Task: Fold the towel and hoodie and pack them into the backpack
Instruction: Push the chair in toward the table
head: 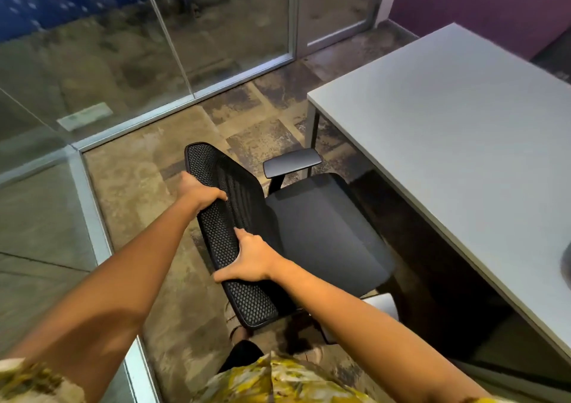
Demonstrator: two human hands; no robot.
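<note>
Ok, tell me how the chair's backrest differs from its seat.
The backrest is open black mesh; the seat is smooth, solid dark upholstery. The backrest stands upright, the seat lies flat. The left hand and right hand both grip the backrest's top edge; nothing touches the seat. Both are dark.

both arms outstretched — hands curled, gripping
</note>
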